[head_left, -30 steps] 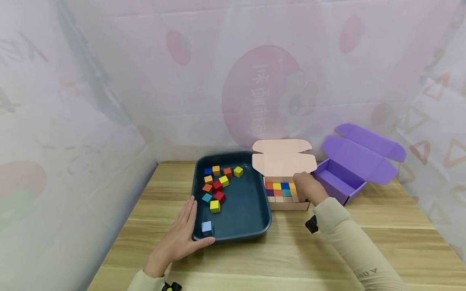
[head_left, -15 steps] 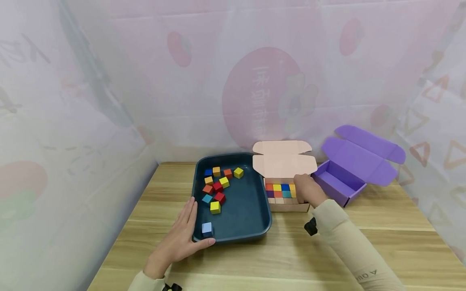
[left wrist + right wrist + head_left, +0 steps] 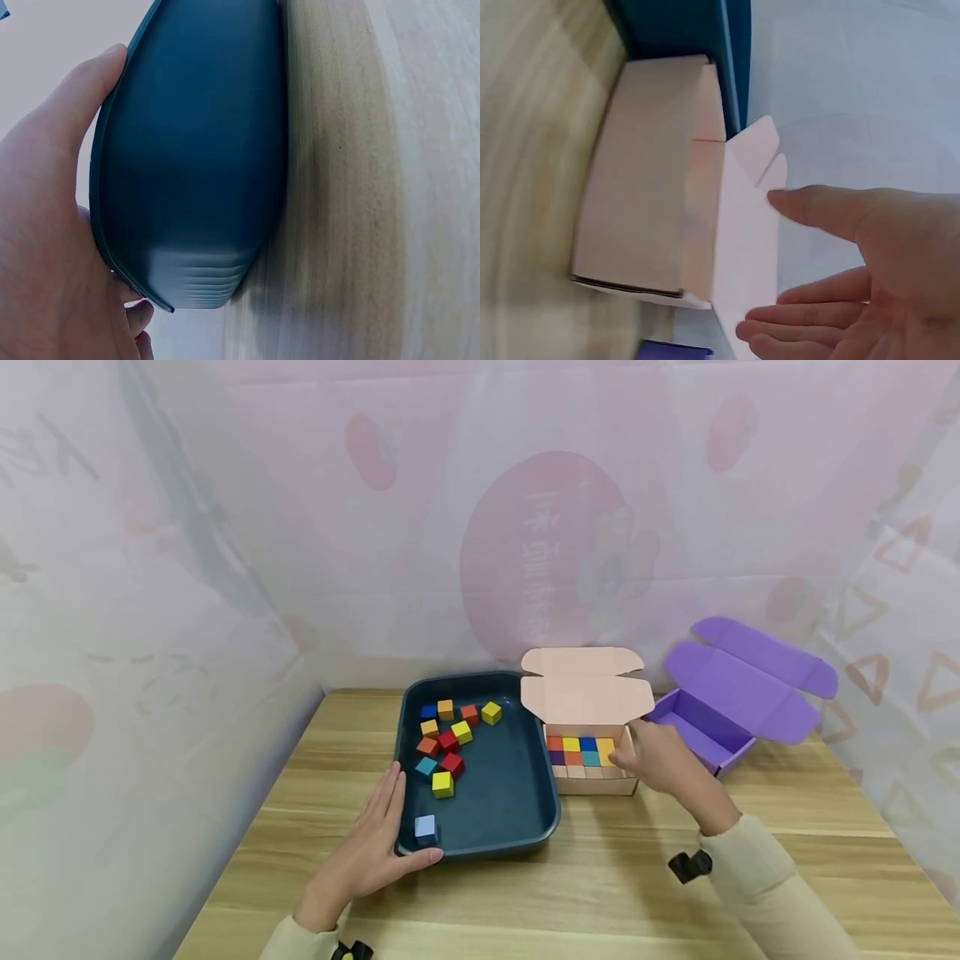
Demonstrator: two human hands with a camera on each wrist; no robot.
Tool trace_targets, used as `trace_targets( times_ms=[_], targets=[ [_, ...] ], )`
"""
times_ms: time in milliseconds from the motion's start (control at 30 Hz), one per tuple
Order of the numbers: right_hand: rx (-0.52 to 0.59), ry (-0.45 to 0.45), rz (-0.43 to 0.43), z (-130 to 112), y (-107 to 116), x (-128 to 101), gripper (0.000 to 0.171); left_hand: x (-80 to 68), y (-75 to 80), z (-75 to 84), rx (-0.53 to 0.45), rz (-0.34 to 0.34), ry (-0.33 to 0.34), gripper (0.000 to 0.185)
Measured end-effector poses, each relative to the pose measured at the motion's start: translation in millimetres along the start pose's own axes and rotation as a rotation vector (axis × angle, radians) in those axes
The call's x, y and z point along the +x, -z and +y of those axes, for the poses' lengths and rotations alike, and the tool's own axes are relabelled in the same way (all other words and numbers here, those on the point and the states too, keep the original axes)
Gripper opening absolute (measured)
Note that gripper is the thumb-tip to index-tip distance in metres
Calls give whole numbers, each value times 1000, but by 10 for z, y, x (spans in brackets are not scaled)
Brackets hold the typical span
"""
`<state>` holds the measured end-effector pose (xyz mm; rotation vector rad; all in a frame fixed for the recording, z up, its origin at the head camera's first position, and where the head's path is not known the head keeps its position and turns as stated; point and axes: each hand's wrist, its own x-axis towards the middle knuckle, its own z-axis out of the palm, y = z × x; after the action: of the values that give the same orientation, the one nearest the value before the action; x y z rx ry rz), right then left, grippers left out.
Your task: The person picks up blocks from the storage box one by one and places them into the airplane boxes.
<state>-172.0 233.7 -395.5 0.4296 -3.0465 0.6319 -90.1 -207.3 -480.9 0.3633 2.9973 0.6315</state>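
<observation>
1. On bench (image 3: 330, 743), L of both boxes: tray (image 3: 498, 802) w/ approx. 12 loose cubes (image 3: 442, 786), not boxed yet.
2. R of tray: pink box (image 3: 592, 786), lid up, cubes packed in rows; that much looks done.
3. L hand (image 3: 367, 843) on tray's near-L corner: fingers straight, thumb along rim.
4. R hand (image 3: 663, 760) at pink box's R end: fingers loosely apart, nothing seen betw.; cube contact, can't tell.
5. Purple box (image 3: 750, 681) open, far R.

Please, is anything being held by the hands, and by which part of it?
The right hand holds nothing. The left hand lies against the near left corner of the teal tray, touching, not gripping.
</observation>
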Motion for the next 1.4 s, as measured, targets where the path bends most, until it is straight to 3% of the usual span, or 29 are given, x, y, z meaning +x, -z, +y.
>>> trace_targets(
  times_ms=[100,367,633,1033,1400],
  targets=[
    [34,12,30,48,-101,-115,91,0,6,0,0,-5,-1,130],
    [178,-78,102,177,-576,-125,120,-8,8,-5,1,-11,18,131],
    [180,-52,239,208,-821,-44,114,-3,-2,12,0,-13,15,131],
    [248,-103,198,266,-804,141,107,3,12,14,7,-5,7,130],
    [161,-165,131,382,-763,576,114,7,22,14,11,-22,11,130]
  ],
)
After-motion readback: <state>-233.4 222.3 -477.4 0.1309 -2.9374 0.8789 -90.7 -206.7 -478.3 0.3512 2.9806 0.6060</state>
